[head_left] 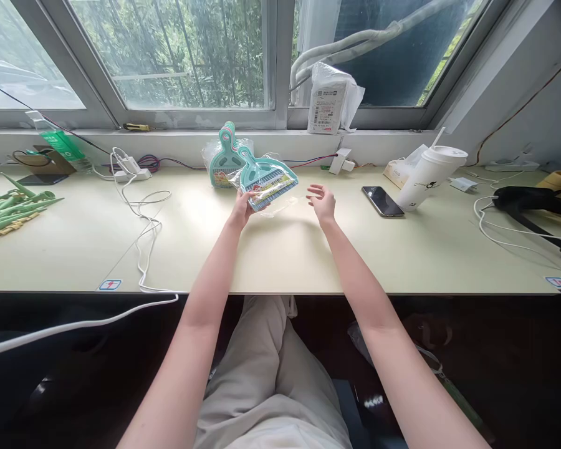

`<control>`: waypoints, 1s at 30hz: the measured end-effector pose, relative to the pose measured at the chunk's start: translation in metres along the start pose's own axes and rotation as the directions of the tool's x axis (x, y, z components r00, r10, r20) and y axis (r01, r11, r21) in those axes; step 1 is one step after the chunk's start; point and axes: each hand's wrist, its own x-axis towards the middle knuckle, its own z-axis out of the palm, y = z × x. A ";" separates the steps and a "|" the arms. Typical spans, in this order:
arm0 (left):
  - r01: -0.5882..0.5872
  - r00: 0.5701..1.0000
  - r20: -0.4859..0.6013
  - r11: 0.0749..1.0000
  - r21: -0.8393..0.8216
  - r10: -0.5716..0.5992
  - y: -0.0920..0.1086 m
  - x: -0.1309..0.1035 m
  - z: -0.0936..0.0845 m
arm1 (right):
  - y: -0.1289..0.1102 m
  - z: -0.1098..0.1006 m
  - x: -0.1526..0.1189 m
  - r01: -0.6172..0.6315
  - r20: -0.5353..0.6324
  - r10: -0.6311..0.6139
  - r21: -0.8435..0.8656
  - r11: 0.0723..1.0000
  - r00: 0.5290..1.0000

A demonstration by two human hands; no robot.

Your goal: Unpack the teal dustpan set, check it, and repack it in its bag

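My left hand (244, 207) grips a small teal dustpan set (268, 181), with a brush and a printed label, in clear plastic wrapping. It is held tilted over the middle of the table. To its right is my right hand (321, 201), fingers spread and slightly curled, near the loose end of the clear film. Whether the fingers touch the film is hard to tell. Behind the held set, several similar dustpans (226, 156) stand stacked together against the sill, partly in plastic.
A phone (382, 201), a white cup (431, 178) and a tissue pack (406, 166) are on the right, with a black strap (537, 202) beyond. White cables (146, 227) and green leaf-like pieces (16, 206) lie left. A wrapped package (328, 107) stands on the sill.
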 end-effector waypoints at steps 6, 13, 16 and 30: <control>0.022 0.999 0.027 0.999 -0.027 -0.021 -0.002 0.001 -0.004 | 0.011 0.004 -0.002 0.418 0.159 -0.392 -0.487 0.767 0.906; 0.045 0.999 0.013 0.997 -0.062 -0.044 -0.006 0.003 -0.006 | 0.015 0.010 -0.002 0.503 0.213 -0.463 -0.499 0.706 0.861; 0.075 0.997 0.013 0.996 -0.044 -0.074 -0.006 0.003 -0.007 | 0.014 0.010 -0.002 0.512 0.193 -0.482 -0.468 0.721 0.855; 0.179 0.973 0.134 0.980 0.086 -0.190 -0.003 -0.005 -0.006 | 0.024 0.008 0.007 0.362 0.039 -0.371 -0.334 0.870 0.928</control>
